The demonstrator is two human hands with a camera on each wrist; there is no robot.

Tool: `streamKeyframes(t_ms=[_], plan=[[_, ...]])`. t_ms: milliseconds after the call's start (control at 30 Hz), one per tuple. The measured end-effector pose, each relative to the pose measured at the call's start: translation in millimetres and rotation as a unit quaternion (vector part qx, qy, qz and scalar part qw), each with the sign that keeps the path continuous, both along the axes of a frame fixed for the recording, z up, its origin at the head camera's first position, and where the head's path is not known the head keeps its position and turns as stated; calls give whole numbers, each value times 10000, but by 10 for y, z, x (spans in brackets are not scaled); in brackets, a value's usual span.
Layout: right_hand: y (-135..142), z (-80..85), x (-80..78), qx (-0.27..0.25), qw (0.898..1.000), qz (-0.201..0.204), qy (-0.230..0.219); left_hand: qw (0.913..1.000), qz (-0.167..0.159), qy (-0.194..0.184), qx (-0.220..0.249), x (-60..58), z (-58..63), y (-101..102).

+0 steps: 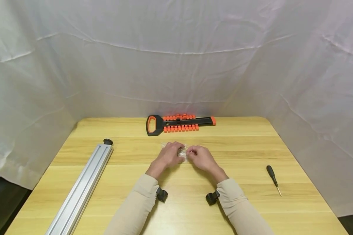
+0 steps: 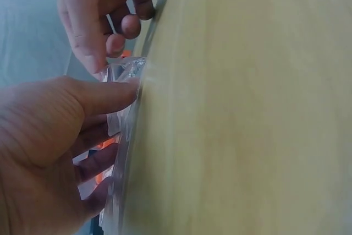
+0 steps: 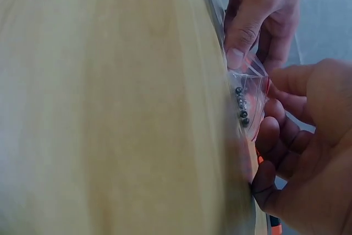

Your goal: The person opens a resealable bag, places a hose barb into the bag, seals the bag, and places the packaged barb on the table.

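Note:
A small clear plastic zip bag point(image 3: 254, 94) lies between both hands just above the middle of the table. Several small dark screws or beads point(image 3: 242, 107) show inside it in the right wrist view; their exact kind is too small to tell. My left hand point(image 1: 169, 155) pinches one side of the bag between thumb and fingers, with its other fingers spread along the plastic. From the right, my right hand point(image 1: 203, 159) pinches the bag's red-lined edge point(image 3: 268, 86) with thumb and index finger, its remaining fingers loosely curled.
Behind the hands lies a black and orange bit holder with a handle point(image 1: 154, 125). A long silver aluminium profile point(image 1: 82, 186) with a black knob point(image 1: 108, 141) stretches along the left side. On the right rests a black-handled screwdriver point(image 1: 271, 173). White cloth point(image 1: 176, 75) surrounds the table point(image 1: 182, 209).

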State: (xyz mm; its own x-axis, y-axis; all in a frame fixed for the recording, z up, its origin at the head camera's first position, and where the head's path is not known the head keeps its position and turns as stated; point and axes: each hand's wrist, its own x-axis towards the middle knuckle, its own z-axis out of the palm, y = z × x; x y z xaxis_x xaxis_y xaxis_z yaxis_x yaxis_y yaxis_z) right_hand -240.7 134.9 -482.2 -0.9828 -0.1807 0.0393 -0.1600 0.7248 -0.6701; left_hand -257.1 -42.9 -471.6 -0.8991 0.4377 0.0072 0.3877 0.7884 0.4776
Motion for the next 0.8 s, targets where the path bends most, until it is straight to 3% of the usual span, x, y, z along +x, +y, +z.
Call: streamKeyframes(t_ms=[167, 367, 500, 667, 800], plan=[[-31, -6, 13, 44, 9998, 169, 28, 9996, -274, 18, 16, -21, 3, -66], [-50, 12, 31, 188, 9995, 203, 174, 9978, -305, -176, 559, -99, 23, -201], [-54, 22, 39, 209, 9995, 196, 129, 9983, -83, 59, 571, -159, 41, -326], [-61, 31, 51, 220, 9996, 177, 44, 9971, 513, 533, -197, -226, 18, -513], [-63, 42, 76, 227, 9996, 164, 12, 9939, 868, 402, -553, -254, 15, -612]])
